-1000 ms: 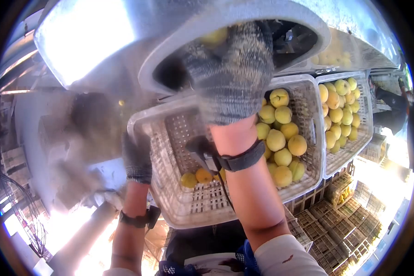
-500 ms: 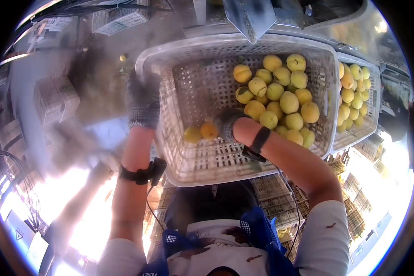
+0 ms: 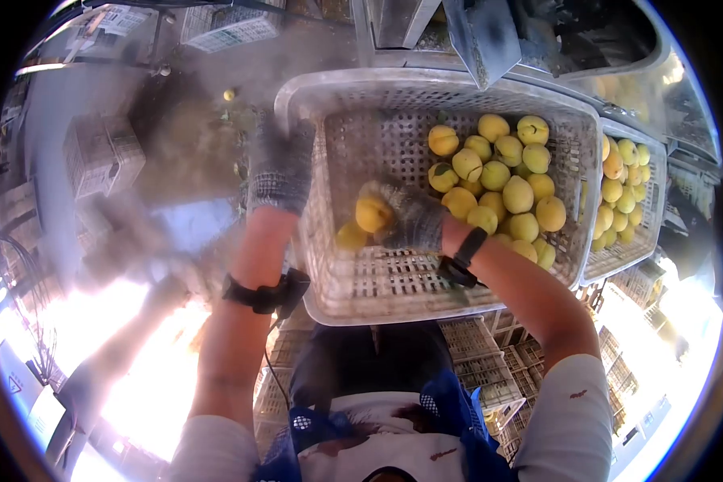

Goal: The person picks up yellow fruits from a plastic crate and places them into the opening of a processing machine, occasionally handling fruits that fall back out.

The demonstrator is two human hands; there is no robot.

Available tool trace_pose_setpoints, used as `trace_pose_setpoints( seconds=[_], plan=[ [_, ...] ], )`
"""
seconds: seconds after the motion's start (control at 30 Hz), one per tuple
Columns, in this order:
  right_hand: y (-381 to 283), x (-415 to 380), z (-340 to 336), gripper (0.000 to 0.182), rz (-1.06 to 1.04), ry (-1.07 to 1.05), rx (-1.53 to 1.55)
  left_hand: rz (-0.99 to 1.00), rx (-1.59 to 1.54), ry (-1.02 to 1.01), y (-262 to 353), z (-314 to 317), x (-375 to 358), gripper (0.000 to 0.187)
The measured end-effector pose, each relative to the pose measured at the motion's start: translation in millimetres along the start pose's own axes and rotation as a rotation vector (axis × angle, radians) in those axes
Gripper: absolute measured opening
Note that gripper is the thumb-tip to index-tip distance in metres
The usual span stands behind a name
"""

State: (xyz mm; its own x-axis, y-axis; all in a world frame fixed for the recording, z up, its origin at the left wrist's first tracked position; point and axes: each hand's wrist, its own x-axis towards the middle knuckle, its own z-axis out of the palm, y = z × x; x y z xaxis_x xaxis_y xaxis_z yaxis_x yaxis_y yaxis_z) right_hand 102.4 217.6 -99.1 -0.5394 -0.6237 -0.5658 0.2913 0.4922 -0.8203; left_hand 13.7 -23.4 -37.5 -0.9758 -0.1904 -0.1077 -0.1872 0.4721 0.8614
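My right hand [image 3: 410, 215], in a grey knit glove, reaches into a large white plastic crate [image 3: 450, 313]. Its fingers curl round a yellow-orange peach [image 3: 373, 214] low over the crate's left part. Just beside that fruit, a second yellow peach [image 3: 351, 236] rests on the slotted floor. More yellow peaches [image 3: 518, 194] lie in a group on the right side of the crate. My left hand [image 3: 281, 167], also gloved, is at the crate's left rim; its fingers are smeared, and I cannot tell whether they grip the rim.
A second crate [image 3: 655, 193] of peaches stands against the right side. Metal machinery [image 3: 482, 40] borders the far edge. Stacked crates [image 3: 478, 361] sit below, near my legs. To the left are a crate [image 3: 104, 157] and a loose fruit [image 3: 229, 95] on the floor.
My right hand has moved left within the crate and closed on the orange-tinted peach. My left hand stays by the left rim. The whole view has shifted slightly.
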Motion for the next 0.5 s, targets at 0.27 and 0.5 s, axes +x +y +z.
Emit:
trace_pose_setpoints(
  seconds=[0.27, 0.5],
  plan=[
    [-131, -95, -61, 0.073, -0.777, 1.219, -0.210, -0.107, -0.342, 0.010, 7, 5, -3, 0.051],
    [-157, -50, -105, 0.067, -0.634, 1.652, -0.301, -0.045, -0.265, 0.024, 13, 3, -3, 0.046]
  ],
)
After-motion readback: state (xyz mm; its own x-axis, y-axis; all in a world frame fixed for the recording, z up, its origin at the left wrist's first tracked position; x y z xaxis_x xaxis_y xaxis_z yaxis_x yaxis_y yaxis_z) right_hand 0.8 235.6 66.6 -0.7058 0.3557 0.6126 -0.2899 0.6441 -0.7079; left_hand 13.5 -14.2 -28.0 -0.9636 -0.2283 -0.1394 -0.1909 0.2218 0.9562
